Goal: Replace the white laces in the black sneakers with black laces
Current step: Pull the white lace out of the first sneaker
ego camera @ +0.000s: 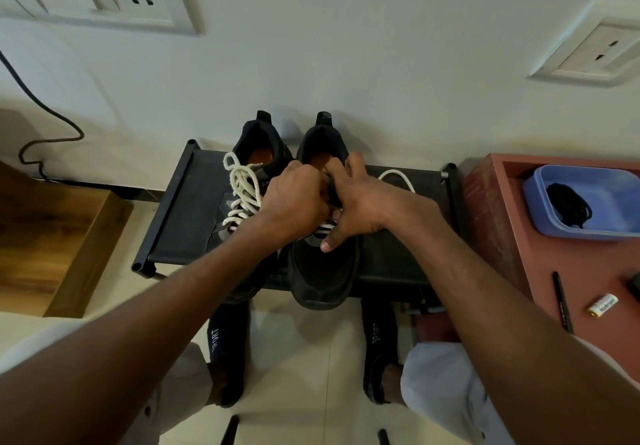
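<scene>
Two black sneakers stand side by side on a black fabric rack [183,223], toes toward me. The left sneaker [258,140] still carries its white lace [242,192], loosely tied in a bundle. Both hands sit over the tongue of the right sneaker [322,271]. My left hand [298,199] is closed over the lacing area. My right hand [360,202] pinches the sneaker's tongue, thumb pointing down over the white lace rows. A white lace loop [398,178] trails right of that hand. Black laces [568,207] lie in a blue tray [609,230].
A red-brown table [502,223] on the right holds the tray, a black pen [562,301] and a battery [604,304]. A wooden box [52,237] stands on the left. Behind is a wall with sockets and a black cable [52,126]. My feet [228,347] in black slippers rest below the rack.
</scene>
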Motion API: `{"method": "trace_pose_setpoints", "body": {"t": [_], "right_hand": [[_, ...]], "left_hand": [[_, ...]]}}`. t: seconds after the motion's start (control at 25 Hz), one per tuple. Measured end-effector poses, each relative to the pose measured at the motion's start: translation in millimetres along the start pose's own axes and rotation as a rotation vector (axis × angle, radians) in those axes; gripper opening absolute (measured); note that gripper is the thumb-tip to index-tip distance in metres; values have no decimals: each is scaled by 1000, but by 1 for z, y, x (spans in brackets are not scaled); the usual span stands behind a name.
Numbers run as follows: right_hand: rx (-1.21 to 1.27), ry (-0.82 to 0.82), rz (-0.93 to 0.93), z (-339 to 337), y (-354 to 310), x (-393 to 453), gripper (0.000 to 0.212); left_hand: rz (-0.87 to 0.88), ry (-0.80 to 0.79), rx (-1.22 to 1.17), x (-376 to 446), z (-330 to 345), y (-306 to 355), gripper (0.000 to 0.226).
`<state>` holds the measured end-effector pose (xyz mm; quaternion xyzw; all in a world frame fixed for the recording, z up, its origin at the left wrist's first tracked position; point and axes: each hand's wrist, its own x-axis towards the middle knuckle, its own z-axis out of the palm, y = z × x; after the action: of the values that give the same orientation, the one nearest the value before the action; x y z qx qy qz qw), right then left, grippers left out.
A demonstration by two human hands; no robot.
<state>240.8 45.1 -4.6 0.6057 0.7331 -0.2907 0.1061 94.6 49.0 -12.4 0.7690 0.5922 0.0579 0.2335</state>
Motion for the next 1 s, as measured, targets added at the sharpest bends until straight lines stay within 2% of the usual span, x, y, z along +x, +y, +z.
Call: {"method": "trace_pose_setpoints", "body": {"t": [0.08,0.24,0.32,0.4,0.52,0.56,0.68,0.76,0.88,1.0], "right_hand": [[29,1,16,0,1,-1,107],[89,0,29,0,3,-1,104],[114,15,20,3,1,-2,107],[127,47,3,7,0,-7,114],[84,125,-35,17,-1,-25,125],[70,130,-33,23,-2,-32,129],[111,101,-15,40,-7,-47,136],[140,84,12,45,-8,-49,133],[133,134,2,43,-4,-48,124],[85,133,17,42,-3,-41,129]], "left_hand": [[-11,-10,-31,-3,-2,1,27],[-205,-70,-527,-17,-19,-12,17],[-287,-64,-663,-30,-20,-14,11],[-255,45,-591,-42,-15,-12,7],[-87,278,-230,-56,-5,-4,16],[-23,307,-127,-58,-1,-3,21],[45,278,46,-55,3,1,25],[53,273,101,-45,-2,3,13],[68,210,108,-36,-7,11,17],[32,160,62,-27,-3,7,10]]}}
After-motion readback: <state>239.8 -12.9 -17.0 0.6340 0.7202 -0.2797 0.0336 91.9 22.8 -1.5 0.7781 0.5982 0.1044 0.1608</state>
